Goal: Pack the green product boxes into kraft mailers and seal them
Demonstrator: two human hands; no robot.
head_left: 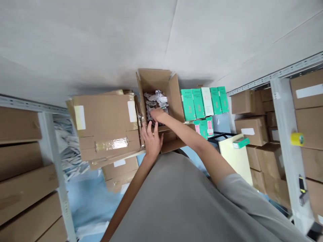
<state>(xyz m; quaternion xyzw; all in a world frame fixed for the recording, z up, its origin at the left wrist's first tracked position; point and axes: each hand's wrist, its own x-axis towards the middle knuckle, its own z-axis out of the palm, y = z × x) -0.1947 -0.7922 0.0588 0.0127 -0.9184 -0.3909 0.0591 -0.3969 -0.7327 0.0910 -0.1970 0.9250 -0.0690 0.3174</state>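
Observation:
An open cardboard box [174, 90] stands in front of me, holding several small white and grey packets [156, 99]. My right hand [156, 114] reaches into the box and rests on the packets; its fingers are hidden among them. My left hand [151, 139] lies flat on the near edge of the box, fingers stretched out, holding nothing.
A taped closed carton [106, 124] sits left of the open box on more cartons. Green and white product boxes [204, 102] stand to the right. Metal shelving full of cartons flanks both sides [20, 168] [308, 111]; a yellow tape roll [297, 138] hangs on the right rack.

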